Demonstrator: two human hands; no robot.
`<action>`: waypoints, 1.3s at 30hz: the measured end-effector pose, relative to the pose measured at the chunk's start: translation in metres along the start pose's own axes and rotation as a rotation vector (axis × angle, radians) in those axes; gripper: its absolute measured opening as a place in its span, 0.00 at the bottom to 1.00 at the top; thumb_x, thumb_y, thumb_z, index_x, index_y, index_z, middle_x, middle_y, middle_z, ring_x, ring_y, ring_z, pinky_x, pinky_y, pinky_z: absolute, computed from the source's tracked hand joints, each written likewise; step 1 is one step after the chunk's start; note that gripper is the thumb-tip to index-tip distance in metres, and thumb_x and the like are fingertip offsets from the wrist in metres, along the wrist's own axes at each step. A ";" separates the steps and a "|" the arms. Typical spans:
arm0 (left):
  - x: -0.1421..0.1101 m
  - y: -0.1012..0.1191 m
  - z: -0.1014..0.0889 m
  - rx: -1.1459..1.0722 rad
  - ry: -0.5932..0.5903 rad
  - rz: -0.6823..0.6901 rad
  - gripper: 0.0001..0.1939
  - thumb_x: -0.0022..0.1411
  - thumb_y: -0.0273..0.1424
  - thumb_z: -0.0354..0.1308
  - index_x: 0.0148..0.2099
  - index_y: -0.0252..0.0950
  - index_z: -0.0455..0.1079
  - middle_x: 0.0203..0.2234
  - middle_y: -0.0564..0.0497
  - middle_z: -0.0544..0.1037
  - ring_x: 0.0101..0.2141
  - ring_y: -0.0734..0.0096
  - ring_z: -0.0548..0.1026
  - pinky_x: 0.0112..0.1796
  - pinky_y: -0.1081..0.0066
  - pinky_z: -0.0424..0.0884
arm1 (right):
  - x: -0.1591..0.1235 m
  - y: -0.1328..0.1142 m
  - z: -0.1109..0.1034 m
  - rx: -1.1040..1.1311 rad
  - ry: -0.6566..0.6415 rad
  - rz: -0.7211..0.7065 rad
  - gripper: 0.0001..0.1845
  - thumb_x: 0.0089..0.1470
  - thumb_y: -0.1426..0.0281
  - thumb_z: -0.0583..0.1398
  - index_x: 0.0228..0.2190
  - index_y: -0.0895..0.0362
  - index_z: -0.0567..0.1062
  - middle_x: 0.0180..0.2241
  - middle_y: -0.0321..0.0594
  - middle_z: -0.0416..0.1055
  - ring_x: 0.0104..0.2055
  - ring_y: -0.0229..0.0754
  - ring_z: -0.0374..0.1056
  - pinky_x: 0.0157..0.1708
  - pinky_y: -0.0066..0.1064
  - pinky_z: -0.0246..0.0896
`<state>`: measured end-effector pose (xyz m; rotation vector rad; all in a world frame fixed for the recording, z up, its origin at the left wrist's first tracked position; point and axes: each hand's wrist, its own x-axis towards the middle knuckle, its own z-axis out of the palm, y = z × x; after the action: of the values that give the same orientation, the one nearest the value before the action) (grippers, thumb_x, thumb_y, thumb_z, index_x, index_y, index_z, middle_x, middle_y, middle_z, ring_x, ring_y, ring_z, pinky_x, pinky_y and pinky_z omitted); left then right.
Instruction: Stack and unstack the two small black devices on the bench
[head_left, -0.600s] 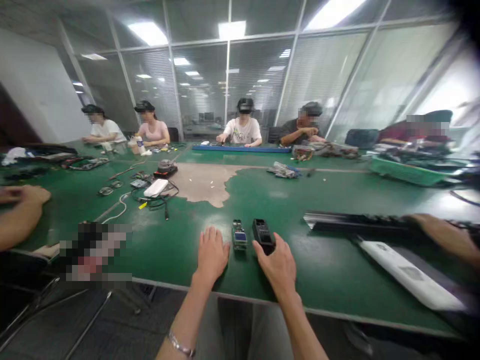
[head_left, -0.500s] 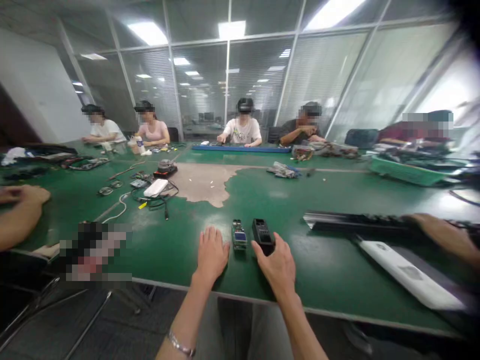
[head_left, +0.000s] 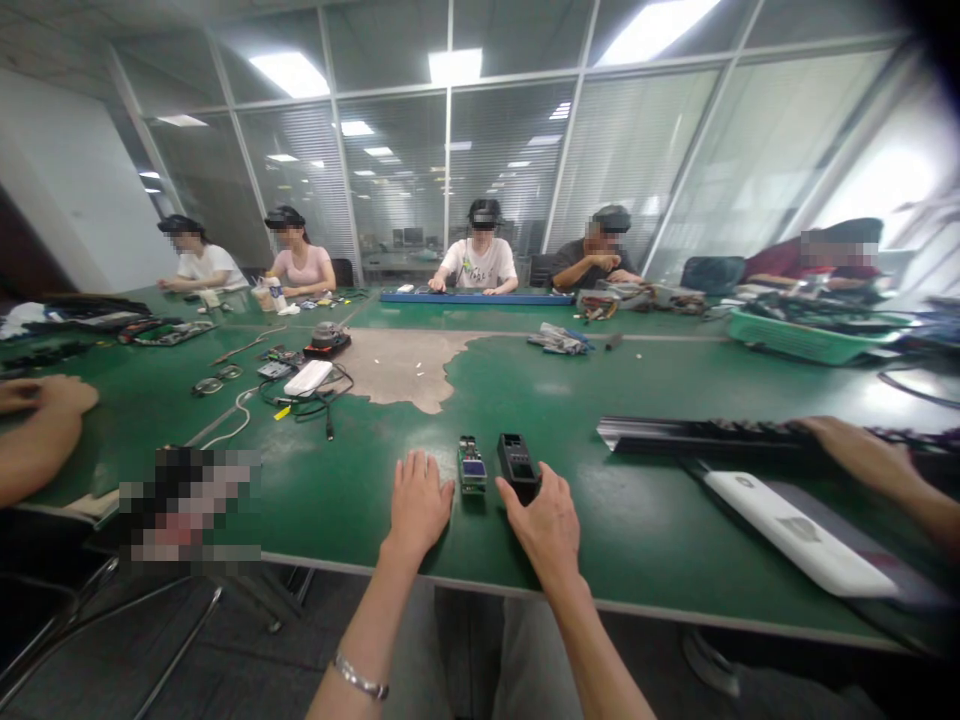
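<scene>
Head view, inspected from my remote station: the circuit board [head_left: 472, 468], its small screen facing up, lies on the green table [head_left: 337, 520] between the two hands, near the wearer's edge. Just to its right, a narrow gap apart, lies the black case [head_left: 516, 455], cut-outs upward. The left hand [head_left: 420, 505] is palm down on the table just left of the board; its grip is empty, the fingers extended and close together. The right hand [head_left: 546, 525] has thumb and fingers parted about the near end of the case; contact looks likely, but at this angle I cannot tell whether that grip bears on it. On progress I record that board and case are two separate pieces, both resting on the table, neither lifted; the board is outside the case, and I find no sign of the two being joined. Farther right, a co-worker's hand [head_left: 862, 450] is on a long black bar [head_left: 675, 438], with a white device [head_left: 799, 530] nearer the edge. Compared with the earlier frame, everything sits slightly further left in the view, which I attribute to a small turn of the head; the wearer's hands, the board and the case have kept their places relative to one another.
</scene>
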<state>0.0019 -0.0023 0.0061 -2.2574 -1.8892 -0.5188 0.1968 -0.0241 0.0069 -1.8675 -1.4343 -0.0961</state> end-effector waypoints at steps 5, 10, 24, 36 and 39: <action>0.000 0.001 -0.001 0.011 -0.013 0.003 0.30 0.70 0.43 0.42 0.63 0.27 0.62 0.62 0.35 0.63 0.63 0.50 0.57 0.61 0.51 0.53 | 0.000 0.000 0.000 -0.019 0.013 0.008 0.41 0.52 0.47 0.58 0.55 0.67 0.64 0.47 0.58 0.68 0.50 0.55 0.66 0.48 0.41 0.60; 0.001 0.002 0.000 0.023 -0.033 -0.001 0.30 0.70 0.43 0.41 0.63 0.28 0.62 0.63 0.35 0.62 0.64 0.50 0.57 0.62 0.51 0.53 | -0.001 0.001 -0.002 -0.010 0.016 0.013 0.38 0.54 0.48 0.57 0.53 0.66 0.66 0.45 0.57 0.69 0.48 0.54 0.66 0.46 0.39 0.61; 0.001 0.001 0.001 0.021 -0.026 0.008 0.29 0.70 0.42 0.40 0.63 0.28 0.63 0.62 0.35 0.63 0.64 0.50 0.57 0.61 0.50 0.53 | 0.000 0.005 -0.001 0.020 0.014 0.007 0.30 0.56 0.51 0.56 0.50 0.62 0.69 0.43 0.51 0.70 0.44 0.51 0.67 0.43 0.37 0.61; 0.002 0.000 -0.001 -0.019 -0.005 0.003 0.27 0.69 0.40 0.43 0.62 0.29 0.63 0.62 0.35 0.63 0.63 0.49 0.58 0.61 0.48 0.53 | 0.008 -0.021 -0.017 0.233 0.106 -0.031 0.27 0.57 0.50 0.55 0.42 0.60 0.74 0.38 0.48 0.74 0.39 0.47 0.68 0.42 0.36 0.60; 0.002 0.001 -0.002 -0.017 -0.003 -0.001 0.27 0.69 0.40 0.43 0.62 0.29 0.63 0.62 0.36 0.63 0.63 0.50 0.57 0.61 0.49 0.53 | 0.010 -0.043 -0.025 0.259 0.094 -0.063 0.26 0.57 0.50 0.55 0.43 0.60 0.74 0.38 0.48 0.74 0.38 0.46 0.68 0.41 0.35 0.60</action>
<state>0.0027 -0.0013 0.0085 -2.2689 -1.8940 -0.5339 0.1728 -0.0280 0.0512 -1.5881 -1.3708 -0.0269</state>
